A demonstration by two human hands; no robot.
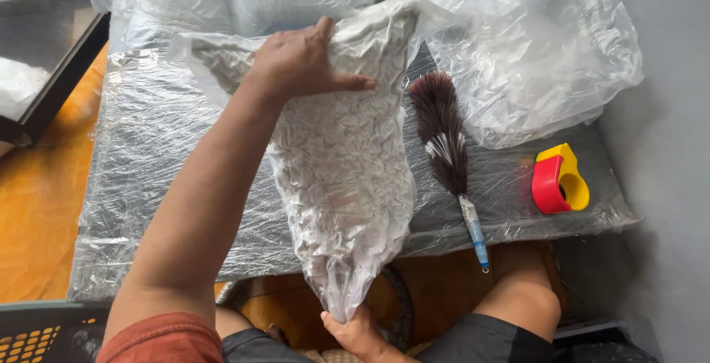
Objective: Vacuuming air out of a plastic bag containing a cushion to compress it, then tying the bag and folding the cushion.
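Note:
A long clear plastic bag, tightly packed with pale crumpled material, lies lengthwise across a low table wrapped in clear film. My left hand presses flat on the bag's far end. My right hand grips the bag's narrow twisted neck, which hangs over the table's near edge between my knees.
A dark feather duster with a blue handle lies right of the bag. A red and yellow tape dispenser sits at the table's right end. Loose empty clear bags are heaped behind. A black crate stands at bottom left, a grey wall on the right.

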